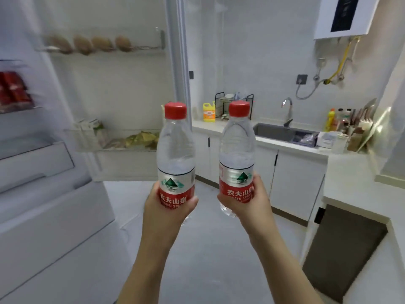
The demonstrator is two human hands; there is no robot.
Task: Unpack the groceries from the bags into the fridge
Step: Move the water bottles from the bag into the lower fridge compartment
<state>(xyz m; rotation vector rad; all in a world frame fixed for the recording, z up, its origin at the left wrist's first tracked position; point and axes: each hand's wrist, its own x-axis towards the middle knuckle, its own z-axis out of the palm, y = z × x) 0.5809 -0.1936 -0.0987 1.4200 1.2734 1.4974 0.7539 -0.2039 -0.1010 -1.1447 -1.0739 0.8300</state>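
Observation:
I hold two clear water bottles with red caps and red labels upright in front of me. My left hand [165, 210] grips the lower part of the left bottle [176, 154]. My right hand [248, 202] grips the base of the right bottle [237, 150]. The open fridge [32, 172] stands at the left, with its door [122, 88] swung out behind the left bottle. An upper door shelf [103, 46] carries several brown round items. A lower door shelf [114, 140] holds cartons and yellowish packets. Red packages [14, 88] lie on an inner shelf.
A white counter [282, 144] with a sink [282, 131] and tap [288, 110] runs along the back right. A yellow detergent bottle [209, 111], a black wire rack [233, 105] and condiment bottles [341, 120] stand on it. The pale floor [208, 249] stretches below my arms.

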